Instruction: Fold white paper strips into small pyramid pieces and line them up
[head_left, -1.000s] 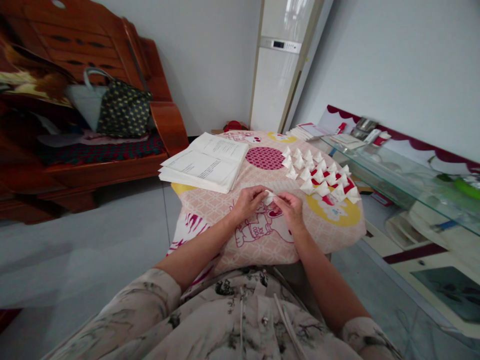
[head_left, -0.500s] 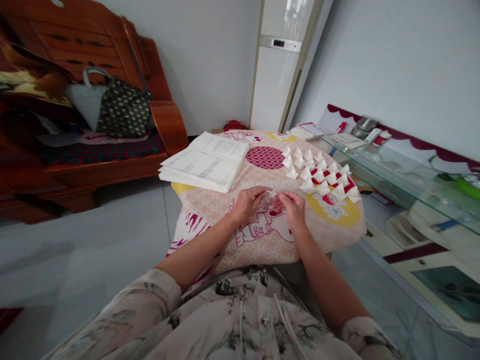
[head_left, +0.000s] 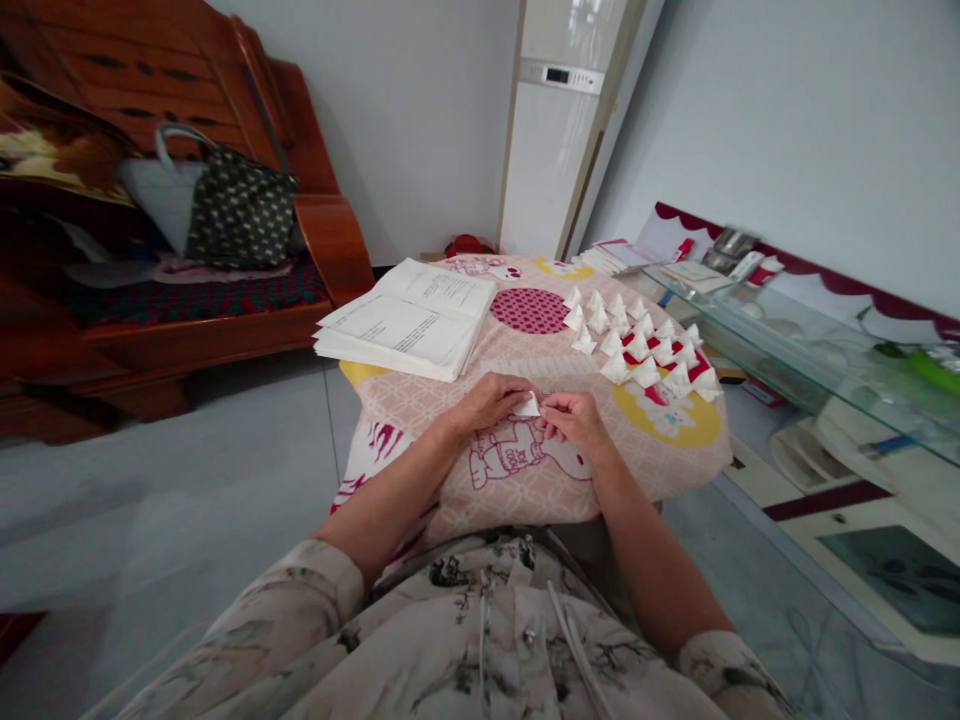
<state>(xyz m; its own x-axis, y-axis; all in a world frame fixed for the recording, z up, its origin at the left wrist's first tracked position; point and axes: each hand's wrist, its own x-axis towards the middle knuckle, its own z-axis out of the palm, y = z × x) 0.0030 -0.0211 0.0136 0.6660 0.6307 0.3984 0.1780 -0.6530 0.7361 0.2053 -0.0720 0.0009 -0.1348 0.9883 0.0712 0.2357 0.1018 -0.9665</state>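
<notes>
A small folded piece of white paper is between my hands, above the near part of the patterned tablecloth. My left hand pinches it from the left, fingers curled over its back. On the other side, the fingertips of my right hand are closed on its right corner. Several white folded-paper shapes with pointed tops stand in rows on the cloth, to the right of and beyond my right hand. Beyond my left hand lies an open stack of printed sheets.
A glass-topped stand with a metal container and other items runs along the right. Papers lie at the table's far right edge. At the left is a wooden sofa holding bags. A tall white cabinet-like unit stands behind.
Both hands have shifted slightly nearer to me and turned. The white paper now shows more plainly as a small pointed fold between them. The camera view has moved a little.
</notes>
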